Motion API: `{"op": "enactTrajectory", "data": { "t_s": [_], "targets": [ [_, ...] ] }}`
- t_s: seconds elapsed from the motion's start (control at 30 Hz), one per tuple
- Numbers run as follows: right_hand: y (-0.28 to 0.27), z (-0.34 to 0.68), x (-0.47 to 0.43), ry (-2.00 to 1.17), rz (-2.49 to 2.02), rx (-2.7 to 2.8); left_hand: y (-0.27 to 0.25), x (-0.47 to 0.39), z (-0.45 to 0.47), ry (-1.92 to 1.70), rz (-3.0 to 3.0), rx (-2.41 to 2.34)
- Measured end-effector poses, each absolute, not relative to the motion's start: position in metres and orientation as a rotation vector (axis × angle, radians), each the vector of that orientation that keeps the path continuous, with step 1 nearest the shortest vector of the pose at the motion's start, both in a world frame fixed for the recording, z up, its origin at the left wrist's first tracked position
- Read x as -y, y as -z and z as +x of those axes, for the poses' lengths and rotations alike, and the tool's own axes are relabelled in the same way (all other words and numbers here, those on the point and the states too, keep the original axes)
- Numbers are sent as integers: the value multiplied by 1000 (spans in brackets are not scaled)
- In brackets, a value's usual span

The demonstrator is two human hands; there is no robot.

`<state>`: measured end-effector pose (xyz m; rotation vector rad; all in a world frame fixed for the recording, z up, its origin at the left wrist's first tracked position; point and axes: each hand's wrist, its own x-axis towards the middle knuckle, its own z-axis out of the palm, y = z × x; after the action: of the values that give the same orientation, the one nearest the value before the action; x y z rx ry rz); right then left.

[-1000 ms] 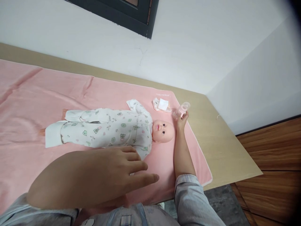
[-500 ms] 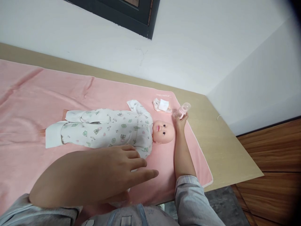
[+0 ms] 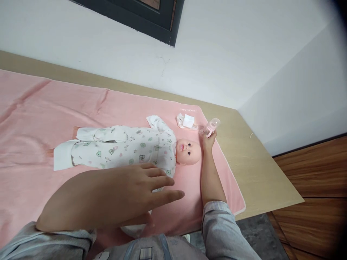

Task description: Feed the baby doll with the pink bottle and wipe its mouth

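A baby doll (image 3: 189, 151) lies on its back on a pink blanket (image 3: 29, 104), dressed in a white printed outfit (image 3: 135, 144), head to the right. My left hand (image 3: 141, 189) hovers beside the doll's near side, palm down with its fingers stretched out and apart. It partly hides the near sleeve. Below this hand a bit of white cloth (image 3: 133, 230) shows; whether the hand touches it I cannot tell. Past the doll's head, my right hand (image 3: 208, 140) is wrapped around a clear baby bottle (image 3: 211, 125) with a pink collar, tilted at the blanket's edge.
A small crumpled packet (image 3: 180, 120) with a white square piece (image 3: 188, 121) on it lies above the doll's head. Bare wooden table (image 3: 252, 169) extends to the right, with a small white hook-shaped thing (image 3: 252, 135) near its edge. A white wall (image 3: 211, 61) stands behind.
My left hand has shifted slightly up and right, its fingers a little more spread, and more white cloth shows below it. My right hand and the bottle stay nearly still.
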<state>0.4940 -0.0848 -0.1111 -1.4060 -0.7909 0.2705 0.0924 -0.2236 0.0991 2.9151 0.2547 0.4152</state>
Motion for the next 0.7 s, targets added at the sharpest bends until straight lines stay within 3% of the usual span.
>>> {"op": "enactTrajectory", "data": {
  "t_s": [0.23, 0.5, 0.7],
  "targets": [
    [72, 484, 95, -191, -1412, 887, -97, 187, 101, -294, 2834, -264],
    [-11, 422, 118, -340, -1273, 1209, -89, 156, 123, -657, 2502, -739],
    [-40, 348, 154, -619, -1128, 1384, -85, 152, 134, -995, 2246, -971]
  ]
}}
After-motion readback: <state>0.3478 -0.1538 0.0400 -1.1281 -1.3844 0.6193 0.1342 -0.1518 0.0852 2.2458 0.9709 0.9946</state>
